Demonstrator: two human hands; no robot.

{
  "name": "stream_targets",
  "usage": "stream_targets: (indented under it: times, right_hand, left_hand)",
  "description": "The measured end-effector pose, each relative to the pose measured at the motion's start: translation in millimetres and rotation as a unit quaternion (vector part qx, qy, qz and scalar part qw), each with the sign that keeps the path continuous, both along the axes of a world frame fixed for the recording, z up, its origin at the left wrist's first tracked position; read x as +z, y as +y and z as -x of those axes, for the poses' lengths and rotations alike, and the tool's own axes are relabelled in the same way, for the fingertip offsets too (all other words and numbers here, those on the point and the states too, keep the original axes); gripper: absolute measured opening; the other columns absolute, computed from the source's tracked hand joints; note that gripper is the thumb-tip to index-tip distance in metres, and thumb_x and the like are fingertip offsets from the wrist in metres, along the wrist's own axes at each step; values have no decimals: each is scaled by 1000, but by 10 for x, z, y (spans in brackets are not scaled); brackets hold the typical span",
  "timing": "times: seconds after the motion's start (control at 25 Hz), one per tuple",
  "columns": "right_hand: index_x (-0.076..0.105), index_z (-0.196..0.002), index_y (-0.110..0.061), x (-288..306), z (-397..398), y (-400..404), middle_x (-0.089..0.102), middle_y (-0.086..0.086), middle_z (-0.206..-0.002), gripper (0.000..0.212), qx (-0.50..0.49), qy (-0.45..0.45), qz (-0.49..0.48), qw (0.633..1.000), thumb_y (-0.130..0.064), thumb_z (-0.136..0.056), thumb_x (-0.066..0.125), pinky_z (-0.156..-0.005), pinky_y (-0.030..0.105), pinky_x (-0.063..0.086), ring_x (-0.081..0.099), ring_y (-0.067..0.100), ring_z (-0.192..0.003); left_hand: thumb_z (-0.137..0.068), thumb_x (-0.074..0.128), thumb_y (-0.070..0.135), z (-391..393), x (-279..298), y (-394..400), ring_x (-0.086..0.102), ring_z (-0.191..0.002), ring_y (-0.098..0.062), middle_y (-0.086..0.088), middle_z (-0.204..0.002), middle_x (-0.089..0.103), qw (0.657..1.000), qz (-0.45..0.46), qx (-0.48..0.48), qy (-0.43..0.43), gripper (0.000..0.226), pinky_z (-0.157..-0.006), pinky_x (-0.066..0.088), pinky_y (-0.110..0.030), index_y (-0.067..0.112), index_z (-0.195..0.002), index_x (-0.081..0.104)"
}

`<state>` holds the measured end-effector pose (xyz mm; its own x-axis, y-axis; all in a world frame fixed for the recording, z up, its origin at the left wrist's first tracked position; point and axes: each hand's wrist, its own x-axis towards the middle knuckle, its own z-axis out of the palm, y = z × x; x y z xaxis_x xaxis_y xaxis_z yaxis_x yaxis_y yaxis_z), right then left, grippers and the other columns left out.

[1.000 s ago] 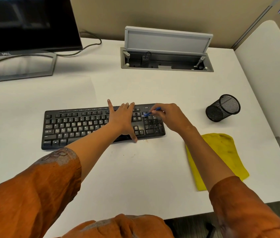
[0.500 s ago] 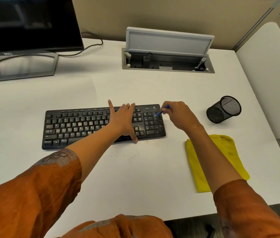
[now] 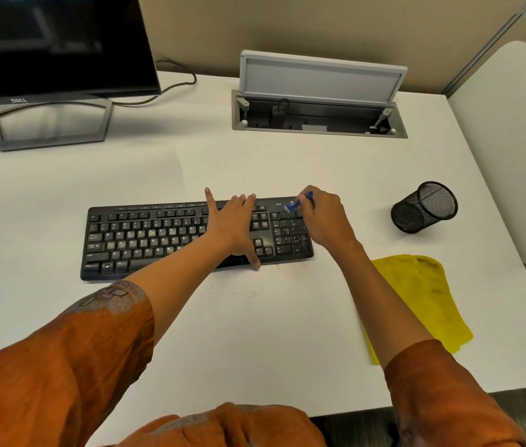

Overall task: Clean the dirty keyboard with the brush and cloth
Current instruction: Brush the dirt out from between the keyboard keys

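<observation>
Blue brush [image 3: 294,206], pinched in the right hand [image 3: 323,219], sweeps the keyboard [image 3: 145,240] numpad; left hand [image 3: 232,225] lies spread beside it. Hard strokes could fling crumbs onto the bench [image 3: 271,333] toward the yellow cloth [image 3: 423,295].

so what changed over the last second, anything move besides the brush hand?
The right hand, gripping the blue brush, swept from the number pad toward the keyboard's top right corner and now works the pad's top row. The left hand stayed flat on the keys, steadying it. The yellow cloth and mesh cup did not move.
</observation>
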<state>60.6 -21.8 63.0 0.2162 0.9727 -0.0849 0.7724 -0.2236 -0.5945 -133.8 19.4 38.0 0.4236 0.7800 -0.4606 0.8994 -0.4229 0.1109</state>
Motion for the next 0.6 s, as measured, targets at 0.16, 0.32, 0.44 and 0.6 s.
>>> stream_targets:
  times: [0.16,0.32,0.44,0.6]
  right_hand:
    - [63,-89,-8,4,-21,-35,67,9,-78,27,-21,-23,16,999,-20,-102,41,-61,40,50,60,25,-67]
    - [63,-97,-15,12,-20,-92,69,3,-82,24,-12,16,-22,1000,-25,-106,43,-59,32,47,61,19,-68]
    - [60,-93,-13,1,-93,-164,67,7,-77,25,29,-24,10,999,-25,-105,42,-57,37,44,55,22,-61]
    - [61,-89,-16,24,-153,-204,68,4,-76,25,-2,35,-9,999,-24,-104,43,-66,40,55,66,23,-71]
  left_hand:
    - [-47,86,78,-2,-10,-2,9,-159,-22,-7,-171,15,1000,-1,-1,2,158,-109,-17,-76,17,-164,0]
    - [-47,87,78,-5,-3,-5,10,-159,-23,-7,-171,16,1000,-1,1,0,157,-109,-17,-76,17,-164,1]
    - [-47,87,78,-7,-11,-3,10,-159,-22,-7,-171,15,1000,2,0,0,157,-109,-17,-76,17,-164,0]
    - [-47,87,78,-8,-9,4,9,-159,-22,-7,-171,14,1000,3,-1,2,157,-109,-17,-76,17,-164,0]
